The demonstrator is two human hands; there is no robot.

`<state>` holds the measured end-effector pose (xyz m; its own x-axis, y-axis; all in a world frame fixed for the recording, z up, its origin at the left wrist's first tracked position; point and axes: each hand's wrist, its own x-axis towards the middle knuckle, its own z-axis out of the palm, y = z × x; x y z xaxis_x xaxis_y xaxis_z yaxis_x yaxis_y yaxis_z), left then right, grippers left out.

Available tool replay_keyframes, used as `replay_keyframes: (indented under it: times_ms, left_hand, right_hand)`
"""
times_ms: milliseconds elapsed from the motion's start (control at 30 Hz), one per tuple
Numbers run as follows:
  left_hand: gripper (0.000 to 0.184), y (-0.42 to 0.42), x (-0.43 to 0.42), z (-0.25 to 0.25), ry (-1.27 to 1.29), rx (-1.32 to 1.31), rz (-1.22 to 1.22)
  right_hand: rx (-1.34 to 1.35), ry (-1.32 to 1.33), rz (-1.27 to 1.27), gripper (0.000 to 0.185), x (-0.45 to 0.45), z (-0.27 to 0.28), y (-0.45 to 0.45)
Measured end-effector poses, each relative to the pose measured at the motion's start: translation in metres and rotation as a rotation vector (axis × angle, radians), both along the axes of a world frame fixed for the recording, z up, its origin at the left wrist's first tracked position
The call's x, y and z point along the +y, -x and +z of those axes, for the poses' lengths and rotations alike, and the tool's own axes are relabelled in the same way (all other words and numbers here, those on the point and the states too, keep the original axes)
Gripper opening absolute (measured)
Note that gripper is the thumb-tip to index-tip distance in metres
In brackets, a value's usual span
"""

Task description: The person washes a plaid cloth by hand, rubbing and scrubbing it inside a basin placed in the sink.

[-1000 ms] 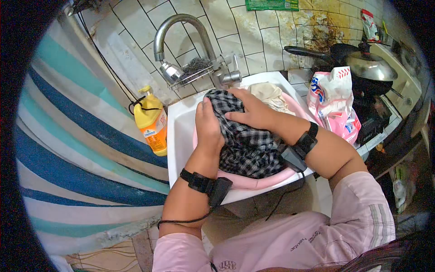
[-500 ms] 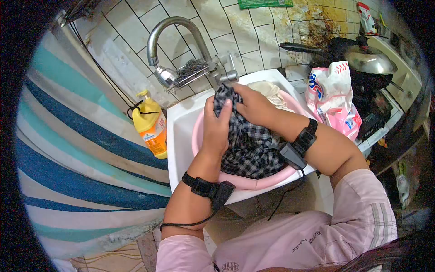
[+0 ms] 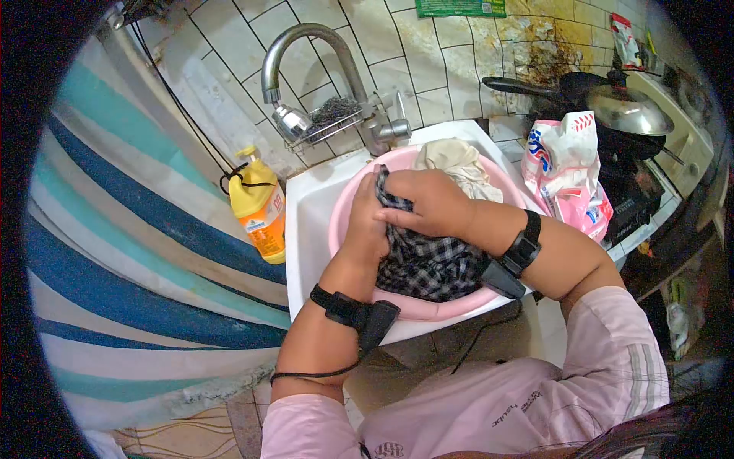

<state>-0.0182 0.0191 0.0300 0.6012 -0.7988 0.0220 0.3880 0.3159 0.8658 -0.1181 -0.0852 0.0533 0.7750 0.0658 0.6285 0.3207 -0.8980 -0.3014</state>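
Observation:
A black-and-grey checked cloth (image 3: 428,268) lies bunched in a pink basin (image 3: 443,310), with one end pulled up between my hands. My left hand (image 3: 367,218) grips that raised end from the left. From the right, my right hand (image 3: 428,200) closes over the same fold, its fingers and thumb meeting my left hand. A strip of the cloth shows between the two hands; the rest of the grip is hidden. Behind my right hand, a cream cloth (image 3: 459,164) rests at the basin's far side.
The basin sits in a white sink (image 3: 310,222) under a curved metal faucet (image 3: 313,34) with a wire rack (image 3: 329,126). A yellow bottle (image 3: 260,206) stands left, beside a striped curtain (image 3: 153,252). On the right are a detergent bag (image 3: 566,164) and a lidded pan (image 3: 627,115).
My right hand has come down and across the raised fold, against my left hand. Both hands sit slightly lower over the basin, and the view has shifted a little.

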Motion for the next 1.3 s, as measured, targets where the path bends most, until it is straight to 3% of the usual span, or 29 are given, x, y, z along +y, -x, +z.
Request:
replay_keyframes:
  times_ms: [233, 300, 433, 533, 567, 600, 667, 733, 833, 933, 967, 1000, 1067, 1100, 1200, 1267, 1300]
  left_hand:
    - [0.026, -0.006, 0.001, -0.007, 0.012, 0.134, -0.034]
    - [0.027, 0.015, 0.003, 0.011, -0.064, -0.072, 0.12]
    - [0.03, 0.013, -0.005, 0.005, 0.135, -0.226, 0.023]
    - [0.03, 0.007, 0.001, -0.008, -0.025, -0.357, 0.039]
    - [0.031, -0.002, -0.001, -0.017, -0.063, -0.002, 0.028]
    - [0.031, 0.002, 0.0, -0.012, -0.065, -0.005, 0.028]
    - [0.031, 0.012, 0.002, -0.003, -0.19, -0.279, 0.115]
    - [0.029, 0.01, -0.003, 0.001, -0.141, -0.196, 0.024]
    - [0.037, 0.008, -0.009, -0.001, 0.001, -0.309, 0.008]
    - [0.037, 0.014, -0.002, -0.006, -0.149, -0.315, 0.14]
    - [0.035, 0.004, 0.0, -0.008, -0.13, -0.032, 0.069]
    - [0.035, 0.006, 0.0, -0.007, -0.133, -0.029, 0.073]
    - [0.031, 0.013, 0.0, -0.005, -0.134, -0.14, 0.158]
    - [0.031, 0.012, -0.003, 0.001, -0.101, -0.314, 0.076]
    - [0.034, 0.013, -0.008, 0.004, -0.071, -0.235, 0.026]
    - [0.034, 0.015, -0.005, 0.0, -0.112, -0.254, 0.076]
    - [0.033, 0.015, -0.002, -0.003, -0.152, -0.274, 0.129]
  right_hand:
    - [0.004, 0.058, 0.112, 0.035, 0.007, 0.007, 0.007]
    - [-0.097, -0.144, -0.085, 0.034, 0.0, -0.001, -0.006]
    - [-0.054, -0.213, -0.272, 0.033, -0.017, -0.006, -0.017]
    - [-0.142, -0.112, -0.1, 0.026, 0.002, -0.004, -0.005]
    - [-0.128, -0.044, 0.006, 0.025, 0.01, -0.001, 0.0]
    - [-0.13, -0.045, 0.005, 0.025, 0.009, -0.001, -0.002]
    - [-0.067, -0.121, -0.04, 0.025, 0.005, -0.003, -0.005]
    - [-0.133, -0.167, -0.124, 0.027, -0.013, -0.015, -0.022]
    - [0.007, -0.272, -0.352, 0.027, -0.017, -0.013, -0.023]
    - [-0.128, -0.15, -0.129, 0.025, 0.004, -0.007, -0.008]
    - [-0.095, -0.054, -0.079, 0.023, 0.014, -0.002, 0.002]
    - [-0.092, -0.056, -0.075, 0.023, 0.013, -0.005, -0.002]
    - [-0.112, -0.164, -0.06, 0.025, 0.003, -0.014, -0.014]
    - [-0.079, -0.203, -0.167, 0.026, -0.005, -0.011, -0.017]
    - [0.135, -0.243, -0.363, 0.035, -0.016, -0.006, -0.02]
    - [0.074, -0.25, -0.351, 0.033, -0.008, -0.007, -0.015]
    - [0.029, -0.167, -0.226, 0.033, -0.001, -0.006, -0.011]
